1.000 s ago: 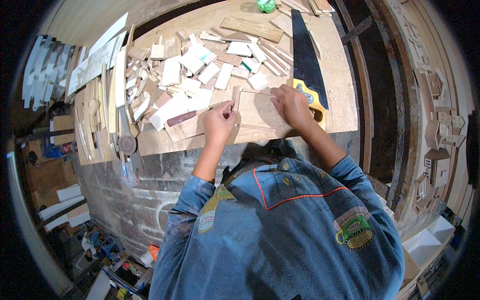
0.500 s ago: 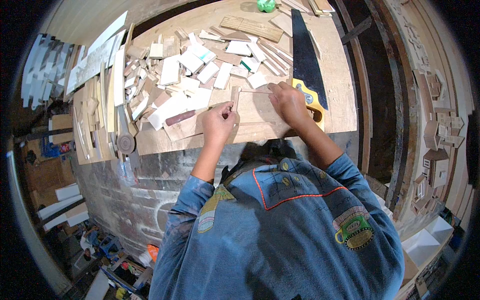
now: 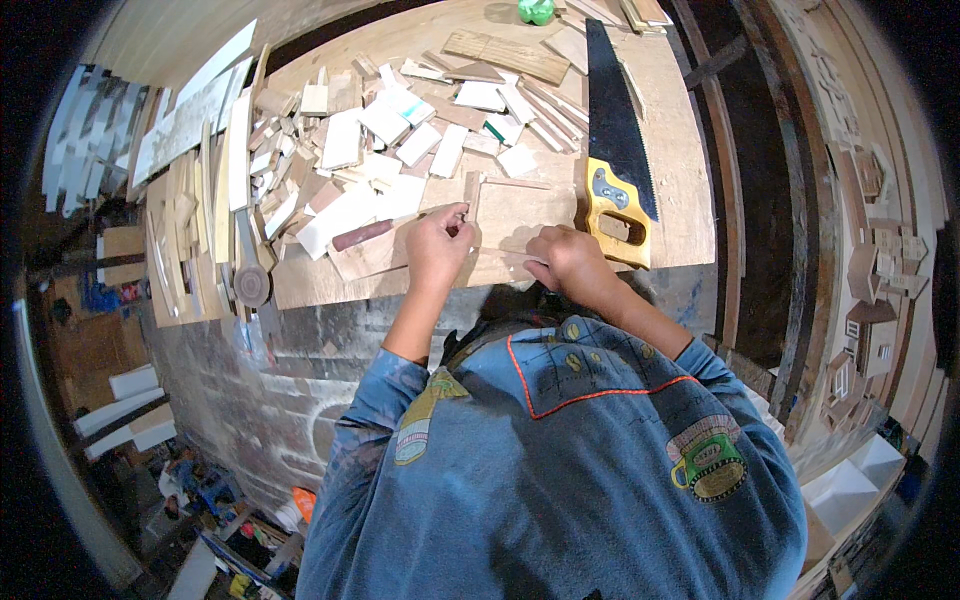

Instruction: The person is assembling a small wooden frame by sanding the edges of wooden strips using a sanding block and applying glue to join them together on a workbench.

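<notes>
Thin wooden strips lie on the tabletop in front of me like three sides of a small frame: a short upright strip, a far strip and a near strip. My left hand is closed, its curled thumb and forefinger against the lower part of the upright strip. Close to the table's front edge, my right hand pinches the right end of the near strip. A reddish-brown, roll-shaped piece rests left of my left hand. Beside my right hand lies a handsaw with a yellow handle.
White and bare wood offcuts are heaped over the far left of the wooden tabletop. Long boards line its left side. A green object stands at the far edge. Small wooden house models are at far right.
My right hand has moved toward me, from the far strip's right end to the near strip's right end. My left hand stays in nearly the same place.
</notes>
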